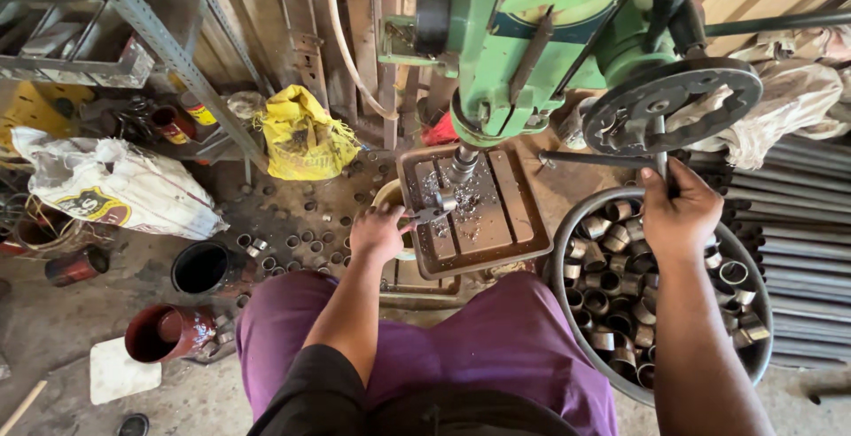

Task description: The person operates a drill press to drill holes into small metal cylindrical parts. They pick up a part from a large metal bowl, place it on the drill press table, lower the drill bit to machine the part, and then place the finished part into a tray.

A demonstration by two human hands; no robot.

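A: Head view. The left hand is closed on a small metal piece lying on the drill table, right under the chuck of the green drill press.

B: And the right hand?

A: Wrapped around a spoke handle below the black feed wheel. It sits above a round tub filled with short metal rings.

B: Does the bit touch the piece?

A: Cannot tell; metal chips obscure the contact. More rings are scattered on the floor to the left, near a yellow bag.
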